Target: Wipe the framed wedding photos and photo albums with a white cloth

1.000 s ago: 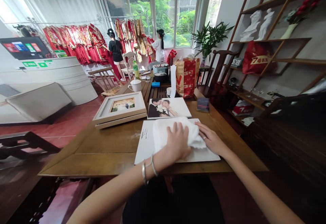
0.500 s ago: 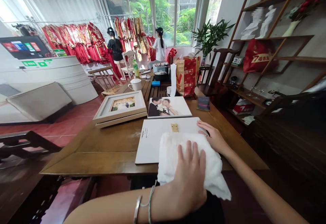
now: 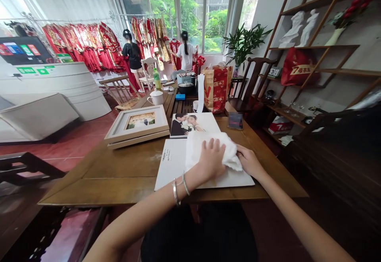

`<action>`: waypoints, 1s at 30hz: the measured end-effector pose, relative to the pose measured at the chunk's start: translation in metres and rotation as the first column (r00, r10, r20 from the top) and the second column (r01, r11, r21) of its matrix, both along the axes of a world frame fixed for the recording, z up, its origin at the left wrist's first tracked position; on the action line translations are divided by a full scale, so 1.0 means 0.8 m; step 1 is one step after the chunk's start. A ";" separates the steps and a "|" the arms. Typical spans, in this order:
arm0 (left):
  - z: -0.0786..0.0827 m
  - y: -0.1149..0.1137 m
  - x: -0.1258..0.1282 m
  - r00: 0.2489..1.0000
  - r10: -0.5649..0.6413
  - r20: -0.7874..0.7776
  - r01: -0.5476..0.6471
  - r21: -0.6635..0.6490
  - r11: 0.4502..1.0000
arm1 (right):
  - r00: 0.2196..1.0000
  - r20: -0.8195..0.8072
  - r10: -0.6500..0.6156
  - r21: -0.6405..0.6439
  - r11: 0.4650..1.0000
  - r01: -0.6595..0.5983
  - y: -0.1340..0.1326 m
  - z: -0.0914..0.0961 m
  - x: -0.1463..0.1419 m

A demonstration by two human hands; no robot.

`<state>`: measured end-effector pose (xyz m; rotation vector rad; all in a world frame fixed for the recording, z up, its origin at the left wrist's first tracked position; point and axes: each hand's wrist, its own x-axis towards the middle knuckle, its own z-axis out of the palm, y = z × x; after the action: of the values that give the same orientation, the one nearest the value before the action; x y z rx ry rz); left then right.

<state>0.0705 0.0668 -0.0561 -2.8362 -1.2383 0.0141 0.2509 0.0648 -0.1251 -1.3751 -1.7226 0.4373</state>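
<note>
A white cloth (image 3: 196,145) lies bunched on a pale flat board (image 3: 172,174) with small dark print at its upper left. My left hand (image 3: 212,158) presses down on the cloth with fingers spread, holding it against the surface; the thumb is mostly hidden. At the board's right edge, my right hand (image 3: 248,160) grips the side, its fingertips close to the cloth. Part of a yellowish patch (image 3: 212,183) shows on the board below my left hand. Behind the board lies a wedding photo panel (image 3: 193,125).
Stacked frames (image 3: 138,125) lie to the left on the wooden table (image 3: 119,174). Farther back stand a white lidded mug (image 3: 156,97), a paper bag (image 3: 216,89) and a green bottle (image 3: 156,78). A small dark stand (image 3: 235,121) is at the right. Two people stand by clothes racks.
My left hand has pushed the cloth forward and slightly left over the board, covering where the yellowish patch was and baring the near right part. My right hand has shifted slightly down along the edge.
</note>
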 end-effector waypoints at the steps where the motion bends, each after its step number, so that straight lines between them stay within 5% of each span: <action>1: 0.000 -0.019 -0.001 1.000 -0.012 -0.011 0.011 -0.005 1.000 | 1.000 -0.018 0.004 -0.006 1.000 -0.004 0.000 -0.001 0.001; 6: -0.005 -0.128 -0.003 0.992 -0.107 -0.062 0.108 0.004 0.994 | 0.997 -0.072 0.008 -0.002 1.000 -0.008 0.000 -0.004 0.002; 9: -0.007 -0.153 0.000 0.992 -0.107 -0.070 0.107 0.006 0.994 | 0.999 -0.048 0.001 -0.012 1.000 -0.001 -0.001 -0.003 0.001; 12: -0.004 -0.128 0.007 0.997 -0.034 -0.065 0.035 0.019 0.999 | 1.000 -0.021 0.016 -0.008 1.000 -0.016 -0.002 -0.001 0.000; 15: 0.002 -0.067 0.012 0.994 0.078 -0.080 -0.080 -0.016 0.997 | 0.999 0.011 0.031 0.014 0.999 -0.031 -0.005 0.003 -0.004; 19: 0.007 0.007 0.009 0.997 0.058 -0.056 -0.058 -0.009 0.998 | 0.996 0.068 0.049 0.034 0.998 -0.051 -0.010 0.011 -0.013; 22: 0.007 0.016 0.006 0.998 0.049 -0.033 -0.048 0.026 0.999 | 0.995 0.082 0.050 0.033 0.998 -0.053 -0.011 0.012 -0.015; 26: -0.003 -0.046 0.000 0.997 0.037 -0.062 -0.034 0.049 0.998 | 0.998 0.057 0.034 0.015 0.999 -0.035 -0.008 0.005 -0.013; 30: -0.010 -0.127 -0.014 0.989 -0.096 -0.111 0.109 0.122 0.987 | 0.999 0.035 -0.020 0.024 1.000 0.019 -0.007 0.000 -0.014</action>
<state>0.0589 -0.0350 -0.0639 -2.7463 -1.0327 0.0758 0.2393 0.0593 -0.1250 -1.3895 -1.7362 0.3824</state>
